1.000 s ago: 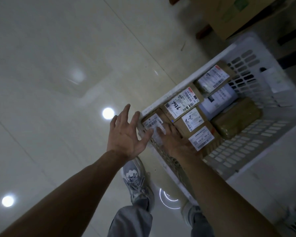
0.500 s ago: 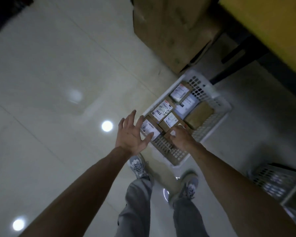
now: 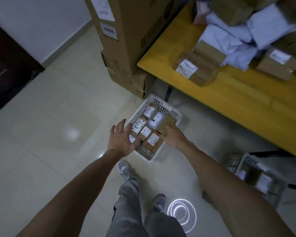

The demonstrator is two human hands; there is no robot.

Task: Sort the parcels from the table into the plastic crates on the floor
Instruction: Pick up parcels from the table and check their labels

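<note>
A white plastic crate (image 3: 173, 111) stands on the tiled floor, filled with several brown labelled parcels (image 3: 139, 124). My left hand (image 3: 122, 139) hovers over the crate's near left corner, fingers spread, holding nothing. My right hand (image 3: 173, 136) is above the crate's near right side, fingers loosely curled downward and empty. On the yellow table (image 3: 232, 96) at the right lie more brown boxes (image 3: 195, 69) and pale blue mailer bags (image 3: 232, 40).
A second white crate (image 3: 256, 175) with parcels sits on the floor at the right, under the table's edge. Tall stacked cardboard cartons (image 3: 126, 40) stand behind the first crate. A dark door (image 3: 5, 65) is at the left. My feet are just short of the crate.
The view has risen and pulled back from the crate, bringing the table into sight. My right hand has lifted off the parcels in the crate; both hands are now higher above it.
</note>
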